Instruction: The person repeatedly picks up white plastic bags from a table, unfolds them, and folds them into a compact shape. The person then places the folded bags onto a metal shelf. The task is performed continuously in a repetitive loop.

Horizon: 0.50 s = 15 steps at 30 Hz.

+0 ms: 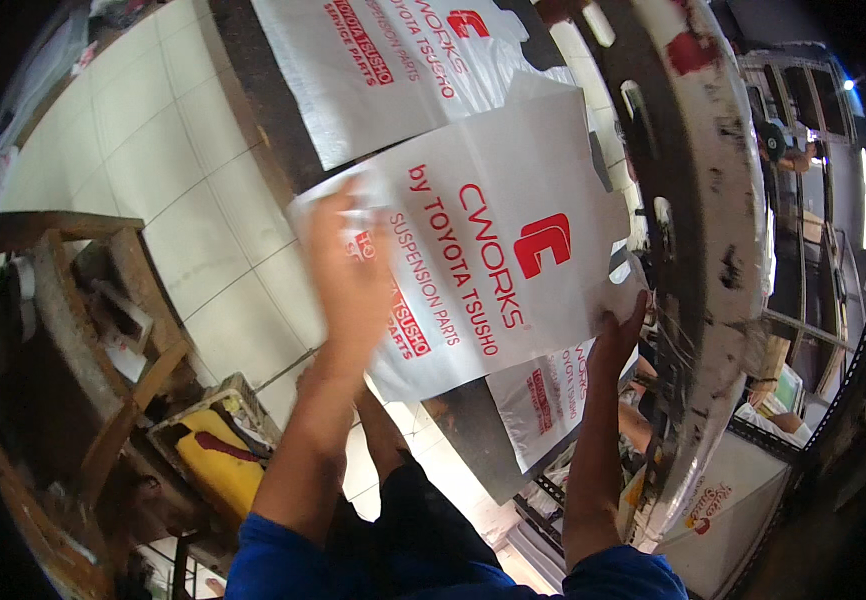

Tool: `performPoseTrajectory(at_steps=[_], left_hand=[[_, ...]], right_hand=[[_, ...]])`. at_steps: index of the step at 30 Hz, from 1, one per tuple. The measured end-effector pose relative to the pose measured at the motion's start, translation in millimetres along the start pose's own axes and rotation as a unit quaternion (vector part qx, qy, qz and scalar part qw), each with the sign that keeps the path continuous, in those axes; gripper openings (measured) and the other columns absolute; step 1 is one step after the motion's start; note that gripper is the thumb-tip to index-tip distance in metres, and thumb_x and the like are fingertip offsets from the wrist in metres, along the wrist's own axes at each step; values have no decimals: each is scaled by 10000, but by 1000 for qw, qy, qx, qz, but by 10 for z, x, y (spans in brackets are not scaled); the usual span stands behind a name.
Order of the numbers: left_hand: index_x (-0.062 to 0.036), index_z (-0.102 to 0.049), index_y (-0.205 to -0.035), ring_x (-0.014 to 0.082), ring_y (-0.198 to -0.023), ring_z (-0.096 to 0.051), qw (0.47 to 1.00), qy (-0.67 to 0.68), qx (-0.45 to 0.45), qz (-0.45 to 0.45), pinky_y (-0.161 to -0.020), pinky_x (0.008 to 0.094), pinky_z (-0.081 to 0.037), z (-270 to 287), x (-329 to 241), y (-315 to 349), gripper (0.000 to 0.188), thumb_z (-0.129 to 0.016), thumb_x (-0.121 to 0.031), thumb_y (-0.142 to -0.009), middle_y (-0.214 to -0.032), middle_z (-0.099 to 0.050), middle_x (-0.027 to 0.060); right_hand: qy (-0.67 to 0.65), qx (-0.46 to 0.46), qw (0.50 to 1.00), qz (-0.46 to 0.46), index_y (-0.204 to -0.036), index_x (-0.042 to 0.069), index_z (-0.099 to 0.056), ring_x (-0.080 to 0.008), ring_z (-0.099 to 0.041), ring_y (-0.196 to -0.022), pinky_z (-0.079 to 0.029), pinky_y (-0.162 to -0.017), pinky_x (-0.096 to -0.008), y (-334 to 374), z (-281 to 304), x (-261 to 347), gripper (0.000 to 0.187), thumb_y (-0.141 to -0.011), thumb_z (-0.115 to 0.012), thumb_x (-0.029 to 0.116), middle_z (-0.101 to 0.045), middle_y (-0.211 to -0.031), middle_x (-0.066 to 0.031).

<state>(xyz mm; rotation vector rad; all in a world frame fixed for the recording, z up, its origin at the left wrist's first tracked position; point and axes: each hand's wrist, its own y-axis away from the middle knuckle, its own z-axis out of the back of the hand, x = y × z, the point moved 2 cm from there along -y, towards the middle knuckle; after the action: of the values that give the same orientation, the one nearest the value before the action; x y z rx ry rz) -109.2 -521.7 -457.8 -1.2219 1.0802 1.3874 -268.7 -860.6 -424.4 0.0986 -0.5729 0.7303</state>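
Note:
A white plastic bag with red print spreads out between my hands, above a narrow dark bench top. At its right corner my right hand is closed, the thumb and fingers pinching the plastic. My left hand lies over the left part of the bag, smeared by motion, so its grip cannot be read. Another printed bag lies flat on the far part of the bench. Part of a further one shows on the bench below the held bag.
A worn metal beam with slots rises close on the right. To the left stand a wooden frame and a box with a yellow thing, on a pale tiled floor. A person in a dark cap is at the far right.

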Motion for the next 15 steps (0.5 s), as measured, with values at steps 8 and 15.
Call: performPoseTrajectory(at_steps=[8,15], left_hand=[[41,-518,-1173,159,-934,-521,939,152,-5,309,-813,292,-426,160,1383,646,355,-582,-196,-916,-1040,-564,91],[-6,-544,-871,94,-661,-468,984,-35,-116,133,-596,240,-401,101,1119,826,118,-622,-93,-886,-772,-522,36]], right_hand=[[-145,19,989,26,-1441,17,-253,-222,-509,-1060,-436,-898,-320,-575,-336,-1787,721,-764,-488,-60,-423,-1322,-144],[-260,10,964,-54,-1418,52,-316,-197,-522,-985,-461,-824,-300,-578,-423,-911,675,-771,-489,-25,-430,-1304,-124]])
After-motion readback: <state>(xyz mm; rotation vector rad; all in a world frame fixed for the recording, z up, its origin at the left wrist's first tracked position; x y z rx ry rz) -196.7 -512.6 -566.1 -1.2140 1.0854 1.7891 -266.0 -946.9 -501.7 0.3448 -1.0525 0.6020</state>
